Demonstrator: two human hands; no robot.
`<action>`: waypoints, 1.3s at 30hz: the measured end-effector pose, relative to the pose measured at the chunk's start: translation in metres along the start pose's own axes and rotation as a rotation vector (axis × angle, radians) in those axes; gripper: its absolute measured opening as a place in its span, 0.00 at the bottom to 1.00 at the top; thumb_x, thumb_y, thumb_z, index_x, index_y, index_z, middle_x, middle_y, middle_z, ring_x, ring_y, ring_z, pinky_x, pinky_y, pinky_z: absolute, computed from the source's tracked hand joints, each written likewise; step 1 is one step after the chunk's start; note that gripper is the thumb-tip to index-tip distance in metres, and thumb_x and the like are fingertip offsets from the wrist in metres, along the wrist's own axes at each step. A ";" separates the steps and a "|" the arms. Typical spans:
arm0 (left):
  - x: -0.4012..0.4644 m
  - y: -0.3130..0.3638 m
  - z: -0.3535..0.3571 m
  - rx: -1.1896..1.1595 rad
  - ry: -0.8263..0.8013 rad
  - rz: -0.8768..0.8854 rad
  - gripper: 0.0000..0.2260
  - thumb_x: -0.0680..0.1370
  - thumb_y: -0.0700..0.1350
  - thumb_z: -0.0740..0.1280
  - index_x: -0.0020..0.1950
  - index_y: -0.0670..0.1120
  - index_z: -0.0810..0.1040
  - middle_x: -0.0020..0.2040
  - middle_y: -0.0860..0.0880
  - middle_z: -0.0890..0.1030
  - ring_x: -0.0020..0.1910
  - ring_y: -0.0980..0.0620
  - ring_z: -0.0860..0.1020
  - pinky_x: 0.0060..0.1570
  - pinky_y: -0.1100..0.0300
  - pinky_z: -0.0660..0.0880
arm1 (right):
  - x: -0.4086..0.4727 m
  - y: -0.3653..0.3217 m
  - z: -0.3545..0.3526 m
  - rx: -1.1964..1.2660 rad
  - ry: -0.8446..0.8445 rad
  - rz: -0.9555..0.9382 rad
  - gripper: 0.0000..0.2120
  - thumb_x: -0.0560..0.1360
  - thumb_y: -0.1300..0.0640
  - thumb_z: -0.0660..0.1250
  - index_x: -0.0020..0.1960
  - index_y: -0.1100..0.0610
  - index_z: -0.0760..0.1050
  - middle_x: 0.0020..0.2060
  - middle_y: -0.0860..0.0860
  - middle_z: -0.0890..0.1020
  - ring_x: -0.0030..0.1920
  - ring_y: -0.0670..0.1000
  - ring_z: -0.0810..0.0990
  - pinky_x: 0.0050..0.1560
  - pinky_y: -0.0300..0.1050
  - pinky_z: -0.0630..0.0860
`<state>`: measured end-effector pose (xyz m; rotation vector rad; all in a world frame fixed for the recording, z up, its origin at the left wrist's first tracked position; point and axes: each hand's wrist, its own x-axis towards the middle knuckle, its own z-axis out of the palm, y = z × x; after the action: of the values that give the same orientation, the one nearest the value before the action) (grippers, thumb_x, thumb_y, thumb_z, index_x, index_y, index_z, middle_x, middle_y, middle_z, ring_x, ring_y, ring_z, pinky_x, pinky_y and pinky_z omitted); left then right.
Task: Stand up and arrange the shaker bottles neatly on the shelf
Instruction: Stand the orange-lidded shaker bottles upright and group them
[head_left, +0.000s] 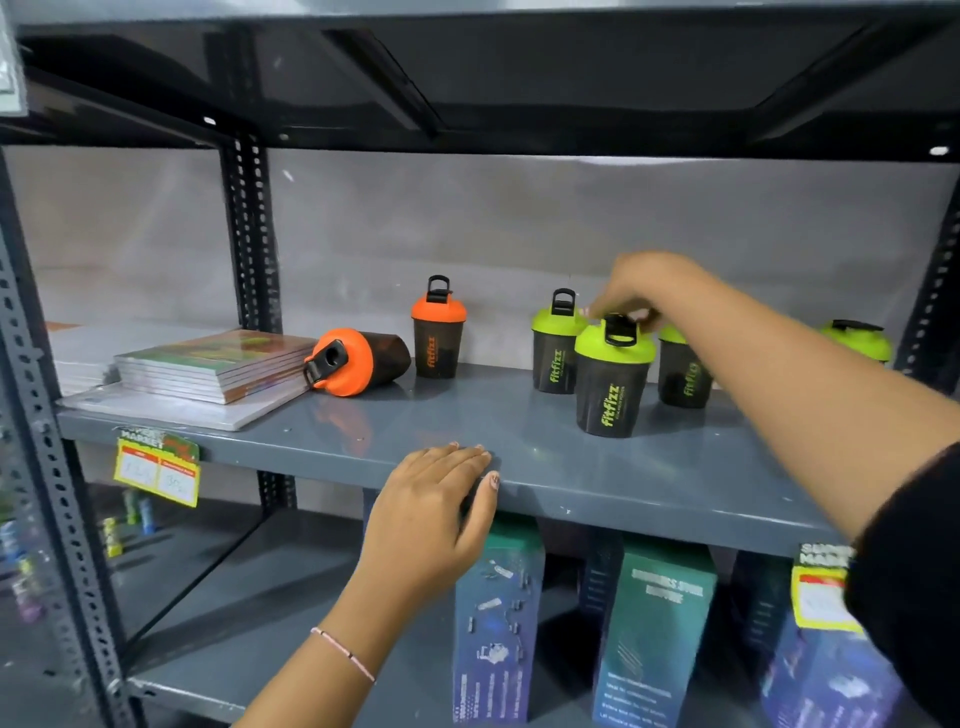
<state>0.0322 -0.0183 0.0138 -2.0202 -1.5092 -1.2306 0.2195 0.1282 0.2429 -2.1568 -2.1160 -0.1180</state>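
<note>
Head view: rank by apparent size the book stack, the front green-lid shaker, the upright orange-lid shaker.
1. book stack
2. front green-lid shaker
3. upright orange-lid shaker

The two shakers may be the same model; the green one stands nearer the camera, so the true order is unsure.

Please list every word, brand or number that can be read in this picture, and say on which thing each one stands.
"fitfizz": orange print on the upright orange-lidded dark shaker bottle.
"fitfizz": green print on the front green-lidded dark shaker bottle, also on the green-lidded bottle behind it on the left.
"MARKET": left yellow price tag; its handwritten numbers are too blurred.
"MARKE": cut-off right yellow price tag.
Teal box print below: too blurred.
</note>
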 end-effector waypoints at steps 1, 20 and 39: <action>-0.001 -0.007 -0.005 0.003 0.022 -0.014 0.18 0.80 0.51 0.58 0.57 0.46 0.83 0.57 0.51 0.84 0.60 0.50 0.79 0.64 0.60 0.68 | 0.000 -0.002 -0.006 -0.006 -0.024 0.017 0.24 0.74 0.37 0.65 0.54 0.59 0.74 0.49 0.58 0.81 0.45 0.59 0.80 0.58 0.52 0.76; -0.002 -0.050 0.022 -0.007 0.404 0.104 0.08 0.79 0.42 0.66 0.52 0.44 0.83 0.52 0.52 0.84 0.54 0.51 0.81 0.56 0.54 0.75 | 0.051 -0.210 0.078 -0.193 0.107 -1.327 0.53 0.56 0.55 0.81 0.75 0.41 0.57 0.65 0.48 0.70 0.64 0.53 0.69 0.59 0.51 0.73; -0.004 -0.036 0.016 -0.028 0.376 -0.007 0.12 0.81 0.48 0.62 0.51 0.48 0.84 0.51 0.56 0.85 0.55 0.58 0.79 0.61 0.62 0.71 | 0.029 -0.140 0.048 0.852 0.235 -0.583 0.45 0.53 0.42 0.77 0.64 0.42 0.56 0.56 0.55 0.71 0.50 0.58 0.74 0.40 0.51 0.80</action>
<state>0.0069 0.0038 -0.0059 -1.6782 -1.3226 -1.5386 0.0788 0.1657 0.2037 -0.9881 -2.0427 0.3883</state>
